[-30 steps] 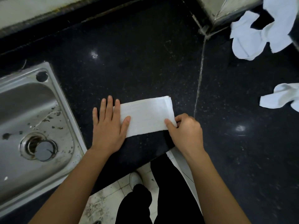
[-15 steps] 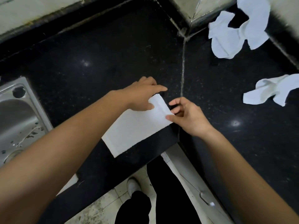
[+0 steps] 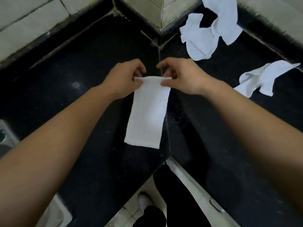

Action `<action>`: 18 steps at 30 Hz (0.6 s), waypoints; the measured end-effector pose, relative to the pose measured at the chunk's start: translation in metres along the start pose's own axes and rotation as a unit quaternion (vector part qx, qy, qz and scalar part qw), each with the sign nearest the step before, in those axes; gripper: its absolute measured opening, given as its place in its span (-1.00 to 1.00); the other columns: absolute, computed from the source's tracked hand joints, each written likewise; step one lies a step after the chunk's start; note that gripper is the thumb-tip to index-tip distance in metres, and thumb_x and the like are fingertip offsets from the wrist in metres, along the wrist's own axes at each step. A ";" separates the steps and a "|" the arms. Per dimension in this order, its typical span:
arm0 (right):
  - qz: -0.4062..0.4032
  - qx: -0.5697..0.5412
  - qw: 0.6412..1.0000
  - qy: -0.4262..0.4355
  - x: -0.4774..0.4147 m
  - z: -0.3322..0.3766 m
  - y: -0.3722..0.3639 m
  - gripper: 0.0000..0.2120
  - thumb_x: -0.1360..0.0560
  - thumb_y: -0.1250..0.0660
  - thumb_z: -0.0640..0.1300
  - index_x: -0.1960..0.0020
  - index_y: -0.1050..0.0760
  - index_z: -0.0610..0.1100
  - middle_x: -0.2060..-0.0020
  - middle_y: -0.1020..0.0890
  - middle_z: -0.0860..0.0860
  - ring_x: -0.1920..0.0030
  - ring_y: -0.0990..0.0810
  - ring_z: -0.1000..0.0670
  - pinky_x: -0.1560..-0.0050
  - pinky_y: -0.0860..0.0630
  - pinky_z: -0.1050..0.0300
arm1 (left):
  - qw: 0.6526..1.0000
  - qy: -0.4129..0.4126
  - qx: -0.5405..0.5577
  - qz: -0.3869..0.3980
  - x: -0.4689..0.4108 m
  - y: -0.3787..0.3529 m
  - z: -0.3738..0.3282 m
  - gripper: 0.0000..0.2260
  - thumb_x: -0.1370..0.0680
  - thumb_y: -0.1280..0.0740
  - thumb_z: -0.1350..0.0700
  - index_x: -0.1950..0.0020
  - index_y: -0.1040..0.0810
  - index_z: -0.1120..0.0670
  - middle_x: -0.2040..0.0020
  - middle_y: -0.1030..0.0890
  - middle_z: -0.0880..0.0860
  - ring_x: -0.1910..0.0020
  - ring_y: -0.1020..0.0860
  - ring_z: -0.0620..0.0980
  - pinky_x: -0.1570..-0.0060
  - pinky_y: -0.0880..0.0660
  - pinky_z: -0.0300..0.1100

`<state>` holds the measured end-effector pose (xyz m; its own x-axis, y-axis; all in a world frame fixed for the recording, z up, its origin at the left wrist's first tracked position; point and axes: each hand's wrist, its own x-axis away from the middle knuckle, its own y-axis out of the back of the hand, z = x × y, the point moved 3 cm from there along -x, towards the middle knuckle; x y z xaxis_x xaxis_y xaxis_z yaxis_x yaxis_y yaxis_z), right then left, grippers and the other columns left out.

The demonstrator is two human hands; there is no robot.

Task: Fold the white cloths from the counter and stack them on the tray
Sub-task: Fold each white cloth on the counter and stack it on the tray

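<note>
A folded white cloth (image 3: 147,115), a long narrow strip, lies on the black counter (image 3: 91,66) with its far end lifted. My left hand (image 3: 124,77) pinches the far left corner of that end. My right hand (image 3: 182,76) pinches the far right corner. The near end of the strip rests close to the counter's front edge. A crumpled white cloth (image 3: 208,28) lies in the back right corner, and another crumpled white cloth (image 3: 264,77) lies to the right. No tray is in view.
A steel sink (image 3: 6,138) edges in at the left. Tiled walls (image 3: 32,18) meet at the inner corner behind the counter. Below the counter edge I see the floor, my dark trousers (image 3: 165,199) and a white shoe (image 3: 144,200).
The strip lay sideways under my flat left hand; it now points away from me. Both hands moved to its far end and lifted it by the corners. The view turned right.
</note>
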<state>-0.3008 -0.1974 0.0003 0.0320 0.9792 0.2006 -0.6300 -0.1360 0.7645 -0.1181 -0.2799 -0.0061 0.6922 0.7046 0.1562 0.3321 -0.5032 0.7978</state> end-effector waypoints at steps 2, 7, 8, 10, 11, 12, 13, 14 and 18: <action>-0.036 -0.021 0.999 0.016 0.003 0.005 0.004 -0.52 -0.47 -0.51 -0.10 -0.35 -0.48 0.04 0.14 -0.63 0.15 0.12 -0.59 0.18 0.01 -0.54 0.26 | 0.999 -0.020 -0.026 -0.035 0.007 0.006 -0.001 -0.69 -0.54 -0.38 0.16 -0.28 -0.51 0.01 0.00 -0.54 -0.07 0.08 -0.51 -0.11 0.06 -0.47 -0.21; -0.068 -0.030 0.995 0.061 0.046 0.007 -0.028 -0.56 -0.48 -0.46 -0.15 -0.34 -0.50 0.04 0.09 -0.66 0.17 0.16 -0.58 0.22 0.10 -0.47 0.33 | 0.983 -0.114 -0.102 -0.102 0.062 -0.011 0.004 -0.85 -0.50 -0.43 0.15 -0.05 -0.62 0.10 0.06 -0.58 0.05 0.07 -0.49 0.02 0.08 -0.50 0.00; -0.079 -0.011 0.994 0.072 0.058 0.007 -0.039 -0.58 -0.50 -0.45 -0.14 -0.33 -0.51 0.03 0.06 -0.66 0.18 0.15 -0.56 0.24 0.08 -0.48 0.32 | 0.980 -0.127 -0.112 -0.108 0.077 -0.019 0.008 -0.87 -0.48 -0.44 0.18 -0.01 -0.63 0.13 0.08 -0.59 0.07 0.09 -0.49 0.03 0.13 -0.50 0.01; -0.095 0.018 0.991 0.093 0.084 0.008 -0.064 -0.64 -0.50 -0.45 -0.14 -0.29 -0.56 0.01 0.03 -0.67 0.16 0.07 -0.58 0.18 0.04 -0.54 0.21 | 0.976 -0.144 -0.129 -0.103 0.105 -0.040 0.017 -0.88 -0.46 -0.45 0.24 0.02 -0.64 0.15 0.07 -0.60 0.09 0.09 -0.52 0.07 0.17 -0.50 0.02; -0.098 0.023 0.990 0.101 0.096 0.009 -0.077 -0.68 -0.50 -0.46 -0.14 -0.25 -0.59 0.00 0.03 -0.68 0.14 0.04 -0.61 0.11 0.04 -0.56 0.15 | 0.975 -0.150 -0.133 -0.098 0.118 -0.049 0.022 -0.88 -0.45 -0.45 0.25 0.02 -0.65 0.16 0.06 -0.61 0.10 0.09 -0.53 0.09 0.17 -0.50 0.03; -0.103 0.029 0.988 0.110 0.107 0.009 -0.088 -0.72 -0.49 -0.47 -0.15 -0.19 -0.62 -0.02 0.04 -0.69 0.12 0.05 -0.62 0.06 0.07 -0.58 0.12 | 0.974 -0.157 -0.134 -0.096 0.129 -0.058 0.026 -0.87 -0.45 -0.45 0.26 0.02 -0.65 0.16 0.05 -0.61 0.10 0.08 -0.55 0.11 0.17 -0.50 0.04; -0.110 0.037 0.986 0.122 0.117 0.009 -0.098 -0.77 -0.48 -0.48 -0.15 -0.14 -0.65 -0.04 0.05 -0.69 0.09 0.07 -0.63 0.02 0.11 -0.59 0.09 | 0.973 -0.163 -0.133 -0.095 0.139 -0.064 0.031 -0.87 -0.45 -0.45 0.27 0.02 -0.66 0.16 0.04 -0.62 0.10 0.08 -0.56 0.12 0.17 -0.51 0.05; -0.116 0.045 0.983 0.135 0.125 0.009 -0.108 -0.81 -0.49 -0.49 -0.16 -0.09 -0.66 -0.06 0.06 -0.69 0.06 0.09 -0.63 -0.01 0.14 -0.60 0.07 | 0.973 -0.167 -0.130 -0.095 0.148 -0.070 0.034 -0.87 -0.46 -0.44 0.27 0.01 -0.67 0.17 0.03 -0.63 0.11 0.06 -0.57 0.13 0.15 -0.52 0.05; -0.141 0.047 0.975 0.167 0.142 0.010 -0.130 -0.90 -0.52 -0.46 -0.15 -0.02 -0.69 -0.12 0.09 -0.68 0.00 0.13 -0.62 -0.04 0.14 -0.60 0.05 | 0.976 -0.158 -0.109 -0.098 0.169 -0.077 0.043 -0.84 -0.53 -0.37 0.23 -0.08 -0.67 0.18 -0.06 -0.62 0.13 -0.03 -0.58 0.12 0.04 -0.54 -0.01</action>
<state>-0.2065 -0.0418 -0.0643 -0.0701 0.9721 -0.2240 -0.5590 0.1477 0.8159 0.0005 -0.1439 -0.0662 0.8037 0.5695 -0.1725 0.3578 -0.2307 0.9049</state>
